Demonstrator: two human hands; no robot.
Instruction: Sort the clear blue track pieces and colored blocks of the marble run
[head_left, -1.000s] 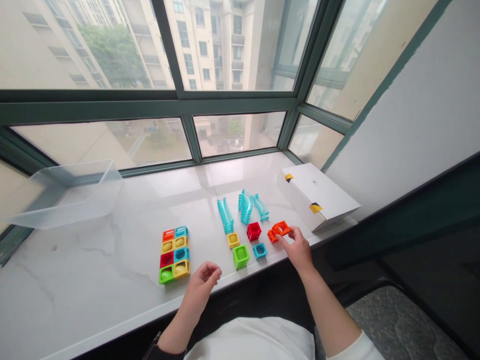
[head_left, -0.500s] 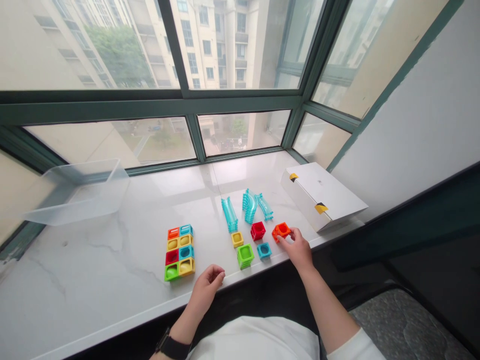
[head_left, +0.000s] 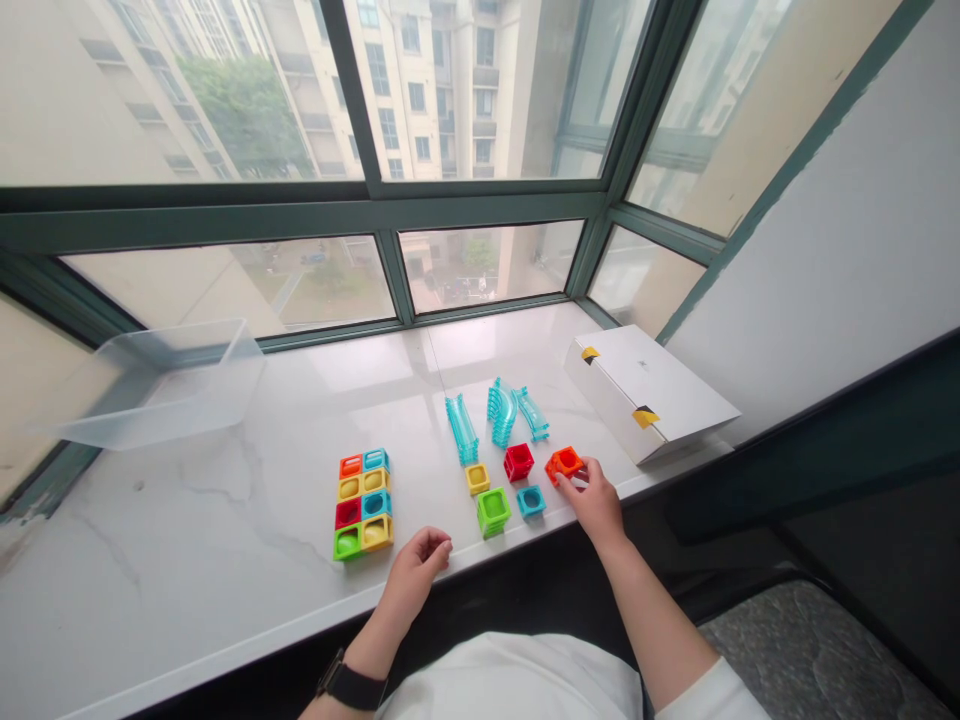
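Your R hand point(head_left: 598, 503) pinches the orange blk point(head_left: 564, 462), right of the red blk point(head_left: 518, 462); your L hand point(head_left: 415, 572), fingers half-open, empty AFAICT, is nr the blue-topped blk stack's right point(head_left: 364, 505).

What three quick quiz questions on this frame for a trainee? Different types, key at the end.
1. Which hand is touching the orange block? A: left. B: right.
2. True or false: in the view, the clear bin is left of the white box.
3. Fill in: the grouped blocks form four rows of ____.

Key: 1. B, the right hand. 2. True. 3. Two.
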